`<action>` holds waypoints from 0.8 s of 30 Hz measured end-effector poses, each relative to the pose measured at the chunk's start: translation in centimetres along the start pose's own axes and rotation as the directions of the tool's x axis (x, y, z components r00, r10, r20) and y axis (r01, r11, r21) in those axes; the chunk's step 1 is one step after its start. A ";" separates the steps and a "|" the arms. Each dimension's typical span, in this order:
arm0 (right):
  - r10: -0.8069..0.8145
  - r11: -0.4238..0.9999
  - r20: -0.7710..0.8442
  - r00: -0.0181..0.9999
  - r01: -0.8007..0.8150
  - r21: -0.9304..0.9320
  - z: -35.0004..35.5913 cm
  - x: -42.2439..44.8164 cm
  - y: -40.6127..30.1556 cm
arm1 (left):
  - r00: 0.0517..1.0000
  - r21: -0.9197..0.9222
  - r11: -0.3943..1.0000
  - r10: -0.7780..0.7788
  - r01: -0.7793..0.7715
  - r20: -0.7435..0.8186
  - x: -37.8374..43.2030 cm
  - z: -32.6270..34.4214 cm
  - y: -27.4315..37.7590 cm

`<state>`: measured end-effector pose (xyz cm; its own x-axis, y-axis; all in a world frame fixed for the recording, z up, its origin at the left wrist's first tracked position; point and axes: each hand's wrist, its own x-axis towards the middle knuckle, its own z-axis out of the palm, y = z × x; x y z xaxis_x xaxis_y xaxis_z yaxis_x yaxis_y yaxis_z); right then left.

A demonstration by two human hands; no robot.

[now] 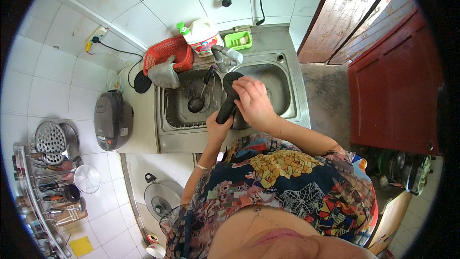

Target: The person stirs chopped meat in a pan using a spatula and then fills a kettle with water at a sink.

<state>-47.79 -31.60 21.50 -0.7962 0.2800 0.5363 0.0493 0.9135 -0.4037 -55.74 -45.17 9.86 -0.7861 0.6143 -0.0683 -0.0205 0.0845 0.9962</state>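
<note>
A metal electric kettle with black lid and handle [225, 109] is held over the double steel sink. My left hand [218, 128] is closed around the lower end of the black handle. The fingers of my right hand [254, 97] rest on the kettle's black lid [231, 79]; whether they grip it I cannot tell. Part of the metal body [240, 121] shows below my right hand. The faucet [230, 57] stands just behind. In the left basin, a black ladle [196, 104] lies in a wire rack [172, 125].
A red plastic basket [152, 51] with a grey cloth [164, 73], a white detergent jug [205, 39] and a green soap dish [237, 40] line the sink's back. Left are a black kettle base [142, 82] and a rice cooker [111, 120]. A lidded pan [161, 198] stands lower left.
</note>
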 end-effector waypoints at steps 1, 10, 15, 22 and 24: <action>-0.119 0.992 0.024 0.993 0.120 -0.033 0.0 -0.2 0.2 | 1.000 0.000 1.000 0.006 -0.006 0.008 0.3 0.2 -0.2; 0.118 0.979 -0.216 0.969 -0.077 0.190 -4.1 5.8 7.5 | 0.995 -0.217 0.975 -0.023 0.044 0.097 2.8 -1.4 -0.2; 0.098 0.949 0.230 0.968 -0.161 0.272 3.0 8.6 16.0 | 0.987 -0.143 0.989 -0.026 0.048 0.157 2.7 -2.2 -0.6; 0.033 0.894 0.695 0.718 -0.332 0.301 6.8 11.6 15.8 | 0.995 -0.384 0.919 -0.065 0.091 0.078 2.5 -3.2 0.0; 0.054 0.886 0.697 0.715 -0.356 0.297 6.3 11.2 15.3 | 0.994 -0.402 0.911 -0.068 0.098 0.088 2.4 -2.9 0.7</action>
<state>-59.74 -16.40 16.66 -0.9869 0.0438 -0.1550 0.1484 0.6220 -0.7689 -59.45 -45.94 10.60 -0.7251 0.6741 -0.1405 -0.3440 -0.1778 0.9220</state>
